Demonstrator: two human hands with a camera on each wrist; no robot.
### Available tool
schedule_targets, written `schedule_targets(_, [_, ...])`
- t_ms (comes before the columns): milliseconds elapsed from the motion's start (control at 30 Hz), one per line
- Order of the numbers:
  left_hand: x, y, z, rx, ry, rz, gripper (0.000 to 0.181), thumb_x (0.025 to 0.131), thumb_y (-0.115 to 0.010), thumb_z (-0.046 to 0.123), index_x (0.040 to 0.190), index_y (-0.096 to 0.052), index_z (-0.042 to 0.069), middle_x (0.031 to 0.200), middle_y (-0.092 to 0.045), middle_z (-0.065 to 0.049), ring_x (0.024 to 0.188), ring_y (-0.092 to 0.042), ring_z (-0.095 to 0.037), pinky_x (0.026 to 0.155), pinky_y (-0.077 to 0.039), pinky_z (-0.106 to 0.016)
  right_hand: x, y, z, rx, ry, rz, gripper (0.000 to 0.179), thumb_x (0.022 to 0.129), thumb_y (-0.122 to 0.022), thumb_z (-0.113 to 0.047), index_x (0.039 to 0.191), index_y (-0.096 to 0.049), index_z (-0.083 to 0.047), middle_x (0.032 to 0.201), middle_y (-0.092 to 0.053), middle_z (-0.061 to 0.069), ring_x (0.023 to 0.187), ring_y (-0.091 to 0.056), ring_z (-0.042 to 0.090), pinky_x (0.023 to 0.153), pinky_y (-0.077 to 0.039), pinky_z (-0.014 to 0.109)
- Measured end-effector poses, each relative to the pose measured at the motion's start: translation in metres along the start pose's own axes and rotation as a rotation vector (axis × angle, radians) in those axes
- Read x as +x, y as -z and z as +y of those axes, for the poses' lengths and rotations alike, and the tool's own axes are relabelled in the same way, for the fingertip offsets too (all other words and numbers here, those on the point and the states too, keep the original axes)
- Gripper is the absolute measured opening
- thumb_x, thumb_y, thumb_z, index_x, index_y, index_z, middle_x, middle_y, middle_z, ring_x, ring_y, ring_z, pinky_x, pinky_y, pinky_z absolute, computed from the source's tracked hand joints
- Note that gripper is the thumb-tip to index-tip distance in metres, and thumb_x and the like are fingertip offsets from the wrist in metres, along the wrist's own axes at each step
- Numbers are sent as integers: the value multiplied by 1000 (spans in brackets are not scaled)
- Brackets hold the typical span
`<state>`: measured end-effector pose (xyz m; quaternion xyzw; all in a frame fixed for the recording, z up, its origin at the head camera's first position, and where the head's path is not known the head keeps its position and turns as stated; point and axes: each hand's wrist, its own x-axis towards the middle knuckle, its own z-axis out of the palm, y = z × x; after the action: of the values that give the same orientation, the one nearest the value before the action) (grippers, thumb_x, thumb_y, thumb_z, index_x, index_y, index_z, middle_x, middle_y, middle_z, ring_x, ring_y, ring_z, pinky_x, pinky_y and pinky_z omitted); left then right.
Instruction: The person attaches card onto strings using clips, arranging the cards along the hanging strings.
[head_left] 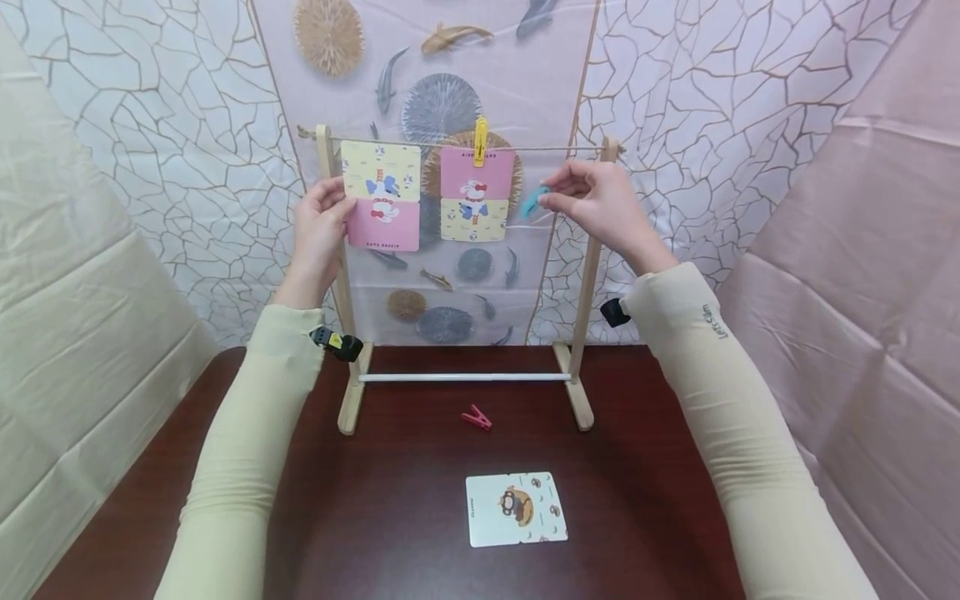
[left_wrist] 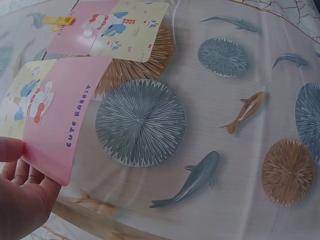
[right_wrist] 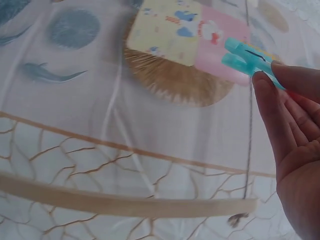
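My left hand (head_left: 318, 237) pinches the left edge of a pink and yellow rabbit card (head_left: 384, 227), its top up at the string (head_left: 558, 148) near the left post. In the left wrist view the words "CUTE RABBIT" show on this card's pink half (left_wrist: 65, 107). A matching card (head_left: 457, 173) hangs from the string under a yellow clothespin (head_left: 480, 143). Right of that card, my right hand (head_left: 603, 204) pinches a teal clothespin (head_left: 533, 202) between thumb and finger. The right wrist view shows the teal clothespin (right_wrist: 247, 59) pointing away from the fingertips.
A wooden frame (head_left: 588, 292) carries the string, with a white bar (head_left: 465, 377) low between its feet. On the dark red table (head_left: 360, 517) lie a pink clothespin (head_left: 477, 417) and a white monkey card (head_left: 491, 508). Patterned cloth (head_left: 697, 167) hangs behind.
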<state>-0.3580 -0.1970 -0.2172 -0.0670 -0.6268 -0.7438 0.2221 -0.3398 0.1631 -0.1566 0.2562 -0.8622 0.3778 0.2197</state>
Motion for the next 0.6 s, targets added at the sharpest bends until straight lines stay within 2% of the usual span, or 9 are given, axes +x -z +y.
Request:
schedule_targets(333, [4,0,-2,-25,-9,3,33,100,-57,2,133,-57,5,111,-61,-2,102,-58,-13,87,-47,-25,31,3,-40,72,36,7,21,93,-74,-15,110,-69,-5,101,-73,4,90,-68,15,83,-53,25])
schedule_targets(600, [6,-5,-4,-46,-8,9,29,99,-58,1,128,-59,4,107,-61,-2,101,-58,-14,85,-48,-24,52,-2,-59,107,38,39,20,92,-76,-17,109,-71,-6,101,-73,2,91,-67,12,86,-52,25])
